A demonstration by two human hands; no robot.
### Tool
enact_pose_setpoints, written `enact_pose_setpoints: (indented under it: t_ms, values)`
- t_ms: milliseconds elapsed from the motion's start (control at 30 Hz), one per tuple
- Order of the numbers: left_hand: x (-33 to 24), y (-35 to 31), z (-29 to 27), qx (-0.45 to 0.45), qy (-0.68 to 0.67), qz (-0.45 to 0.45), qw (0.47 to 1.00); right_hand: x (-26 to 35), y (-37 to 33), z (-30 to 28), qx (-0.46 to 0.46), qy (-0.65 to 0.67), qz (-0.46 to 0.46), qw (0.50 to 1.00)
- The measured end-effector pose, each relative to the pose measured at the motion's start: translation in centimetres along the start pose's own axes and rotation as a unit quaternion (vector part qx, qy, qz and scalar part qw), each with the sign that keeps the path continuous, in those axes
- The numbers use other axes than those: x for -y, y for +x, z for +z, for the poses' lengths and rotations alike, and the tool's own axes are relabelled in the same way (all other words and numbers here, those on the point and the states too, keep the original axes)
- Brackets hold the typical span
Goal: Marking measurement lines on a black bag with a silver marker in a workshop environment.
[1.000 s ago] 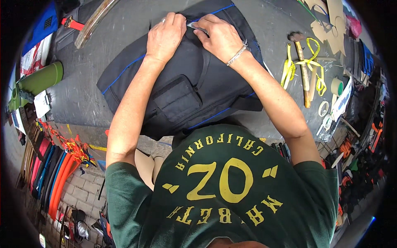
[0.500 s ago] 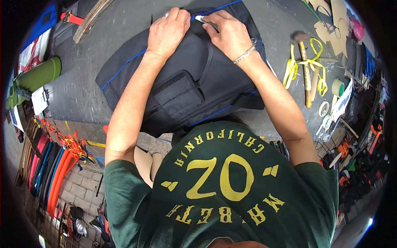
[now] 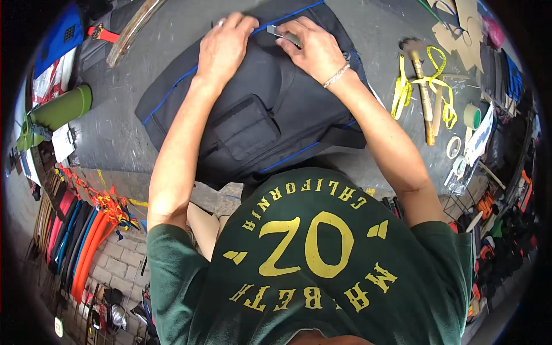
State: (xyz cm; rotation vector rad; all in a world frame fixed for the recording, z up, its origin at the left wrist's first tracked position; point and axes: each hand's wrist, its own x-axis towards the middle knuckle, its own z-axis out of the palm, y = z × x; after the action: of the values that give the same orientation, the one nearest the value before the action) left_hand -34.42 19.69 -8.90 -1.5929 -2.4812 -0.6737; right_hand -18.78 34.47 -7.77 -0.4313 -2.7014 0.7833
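Observation:
A black fabric bag (image 3: 282, 86) with blue piping and a flat square pocket (image 3: 247, 126) lies slanted in front of me. My left hand (image 3: 224, 49) is at its far edge, fingers curled over the cloth just left of the blue piping (image 3: 282, 18). My right hand (image 3: 313, 49) is closed around a small metal tool (image 3: 272, 30), blade-like at the tip, which points left towards the piping. Most of this tool is hidden in the fingers, so its exact kind does not show. The tip sits close to the seam; whether it touches cannot be told.
On the dark worktable (image 3: 115, 138), to the right, lie a brush (image 3: 424, 98), a yellow measuring tape (image 3: 402, 92), and a green tape roll (image 3: 472, 118). A green roll of material (image 3: 66, 108) is at the left. Orange strips (image 3: 89, 247) stand below the table's left edge.
My left hand has moved slightly left, away from the right hand. The metal tip has come a little left and down and shows more clearly. The view has shifted slightly.

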Motion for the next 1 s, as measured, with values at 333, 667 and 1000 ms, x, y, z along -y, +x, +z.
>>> enact_pose_setpoints:
  t_ms: [333, 667, 1000]
  values:
    - [-0.3, 0.7, -0.2, 0.112, 0.091, 0.038, 0.989, 0.5, 1.5, -0.3, 0.119, -0.044, 0.143, 0.982]
    - [-0.1, -0.9, -0.8, 0.046, 0.011, -0.013, 0.999, 0.6, 0.8, -0.6, 0.088, -0.011, 0.105, 0.991]
    - [0.9, -3.3, -1.5, 0.014, 0.012, -0.074, 0.997, 0.3, 2.7, -0.7, 0.106, 0.053, -0.107, 0.987]
